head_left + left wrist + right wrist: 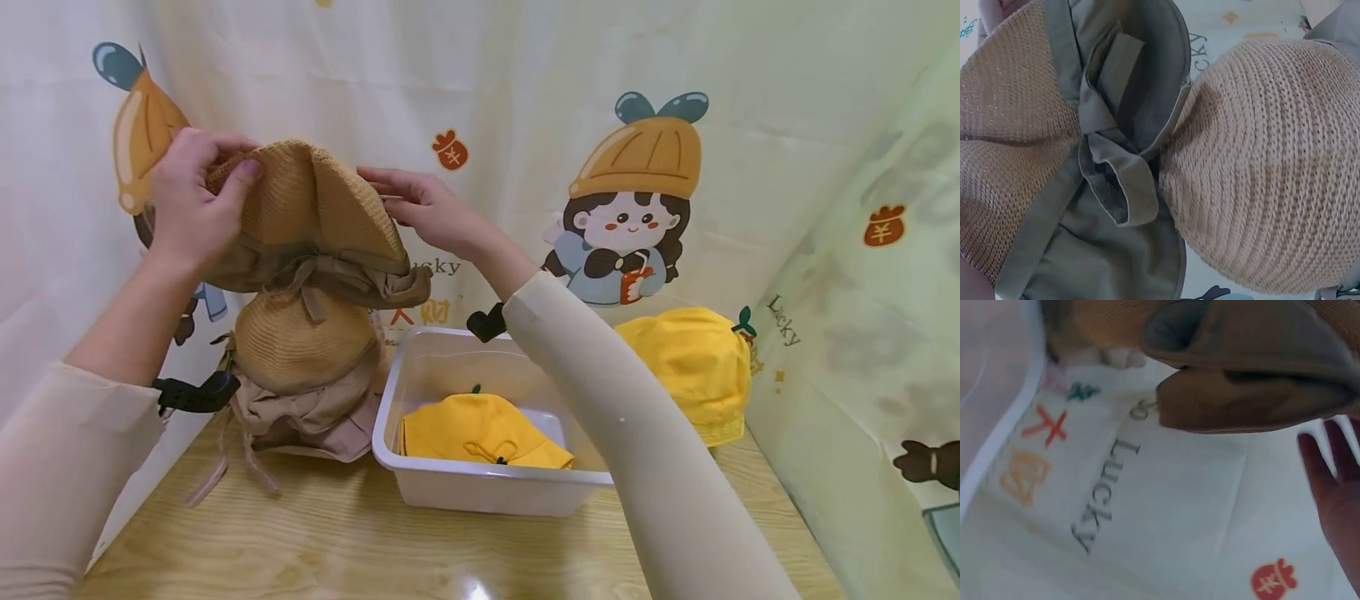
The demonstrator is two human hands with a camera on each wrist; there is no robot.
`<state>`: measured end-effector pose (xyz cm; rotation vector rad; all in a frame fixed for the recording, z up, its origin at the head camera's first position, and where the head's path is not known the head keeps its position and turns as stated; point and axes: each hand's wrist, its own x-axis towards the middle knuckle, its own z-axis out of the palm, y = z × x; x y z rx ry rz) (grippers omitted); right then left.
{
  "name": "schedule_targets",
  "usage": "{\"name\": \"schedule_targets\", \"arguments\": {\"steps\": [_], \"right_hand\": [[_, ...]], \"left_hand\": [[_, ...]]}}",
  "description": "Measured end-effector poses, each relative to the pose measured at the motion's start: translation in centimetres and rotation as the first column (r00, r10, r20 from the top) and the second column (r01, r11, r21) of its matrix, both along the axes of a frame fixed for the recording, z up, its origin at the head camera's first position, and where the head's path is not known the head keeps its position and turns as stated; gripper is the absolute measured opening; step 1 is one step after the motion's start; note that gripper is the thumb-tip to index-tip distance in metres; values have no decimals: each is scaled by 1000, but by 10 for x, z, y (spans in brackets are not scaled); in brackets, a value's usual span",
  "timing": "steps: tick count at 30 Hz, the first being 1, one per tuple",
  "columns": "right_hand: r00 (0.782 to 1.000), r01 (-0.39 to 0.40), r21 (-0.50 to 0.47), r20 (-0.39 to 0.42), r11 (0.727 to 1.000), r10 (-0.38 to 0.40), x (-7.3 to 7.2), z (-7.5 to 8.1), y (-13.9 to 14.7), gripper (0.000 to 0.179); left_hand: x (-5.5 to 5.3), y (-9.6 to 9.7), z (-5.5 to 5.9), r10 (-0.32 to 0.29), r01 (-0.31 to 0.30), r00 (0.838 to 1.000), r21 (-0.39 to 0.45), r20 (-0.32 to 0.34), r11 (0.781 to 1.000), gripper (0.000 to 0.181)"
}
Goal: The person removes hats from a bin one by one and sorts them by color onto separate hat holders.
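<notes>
My left hand [197,196] grips a straw sun hat [330,196] by the left side of its woven crown, thumb toward me. The hat has a grey-olive cloth brim and a bow [1100,122], and it is held above another straw hat [303,342]. That lower hat has a pinkish-tan cloth brim and dangling ties; it stands on the table at the left. My right hand [431,208] is beside the held hat's right side, fingers extended. In the right wrist view, its fingers [1319,465] look straight and spread, near the cloth brim [1229,403].
A white plastic tub [487,492] stands mid-table with a yellow cap [480,429] inside. Another yellow hat [686,367] with a green leaf sits right of it, partly behind my right sleeve. A printed curtain [517,108] encloses the wooden table [337,533].
</notes>
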<state>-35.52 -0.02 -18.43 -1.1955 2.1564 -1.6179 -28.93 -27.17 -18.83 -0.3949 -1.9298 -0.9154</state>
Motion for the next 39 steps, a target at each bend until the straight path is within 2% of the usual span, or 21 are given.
{"name": "schedule_targets", "arguments": {"steps": [2, 5, 9, 12, 16, 18, 20, 23, 25, 27, 30, 32, 34, 37, 39], "right_hand": [[996, -36, -30, 83, 999, 38, -4, 0, -6, 48], [989, -14, -54, 148, 998, 22, -9, -1, -10, 48], [994, 4, -50, 112, 999, 2, -14, -4, -13, 46], [996, -8, -69, 88, 998, 15, -14, -6, -18, 45], [999, 0, -97, 38, 995, 3, -9, -7, -24, 42], [1000, 20, -91, -16, 996, -22, -3, -6, -27, 40], [997, 46, -78, -55, 996, -50, 5, -5, -29, 36], [990, 101, -89, -94, 991, -109, 15, -4, -31, 30], [983, 135, -106, -108, 985, -147, 18, -6, -32, 29], [976, 166, -125, -118, 978, -181, 19, -8, -31, 29], [981, 163, -176, -73, 971, -178, 10, -17, -32, 29], [988, 139, -215, -34, 967, -149, 3, -23, -33, 27], [994, 108, -247, -3, 963, -112, -2, -29, -35, 25], [997, 71, -263, -4, 962, -74, -3, -33, -38, 23], [998, 59, -272, -8, 960, -64, -1, -33, -39, 23]], "left_hand": [[1, -2, -2, 0, 0, 1000, 15, -1, 1000, 23], [1, -3, -3, -20, 20, 1000, 28, -4, 999, 22], [0, -1, -2, -62, 63, 998, 33, -22, 998, 21], [0, 2, -1, -59, 60, 997, 19, -59, 998, 20], [1, 7, -3, 22, -20, 995, 26, -93, 999, 23], [2, 12, -5, 108, -103, 990, 60, -94, 993, 24], [5, 17, -9, 191, -187, 978, 53, -84, 981, 21], [11, 25, -15, 226, -226, 972, 2, -59, 974, 18], [16, 30, -19, 190, -190, 981, -34, -28, 981, 19], [20, 35, -23, 129, -129, 992, -27, 8, 991, 21], [25, 41, -29, 66, -66, 997, 11, 49, 998, 26], [26, 45, -33, 50, -51, 995, 5, 86, 999, 28], [26, 48, -35, 25, -28, 989, 23, 143, 999, 29], [23, 50, -36, -42, 27, 970, 69, 238, 997, 30], [22, 51, -35, -119, 81, 953, 145, 280, 986, 34]]}}
